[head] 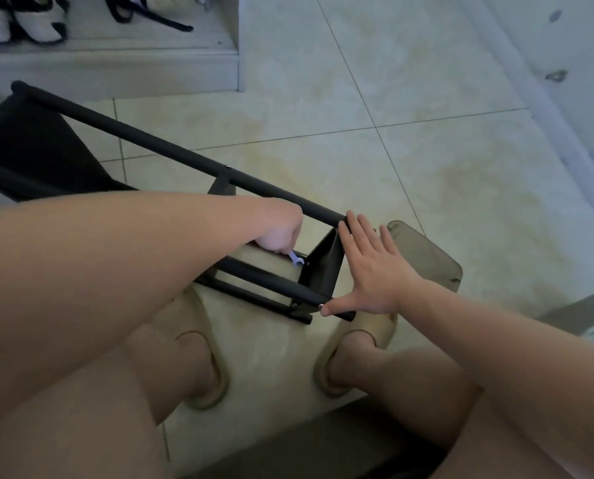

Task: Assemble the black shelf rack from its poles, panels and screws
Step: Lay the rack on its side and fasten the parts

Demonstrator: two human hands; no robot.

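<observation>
The floor (323,81) is pale cream tile with thin dark grout lines. The black rack frame (143,140) lies on its side on it, running from upper left to the centre. A worn pair of beige slippers (357,326) stands at lower centre, with a loose beige slipper (423,250) right of centre. A low white ledge (116,70) sits at upper left.

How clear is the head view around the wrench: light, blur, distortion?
Head view: dim, bluish light, no glare; the black rack loses detail in the gloom; the wrench in the left hand shows pale but soft; the right hand is fairly sharp; wide-angle stretch swells whatever sits near the edges.
</observation>
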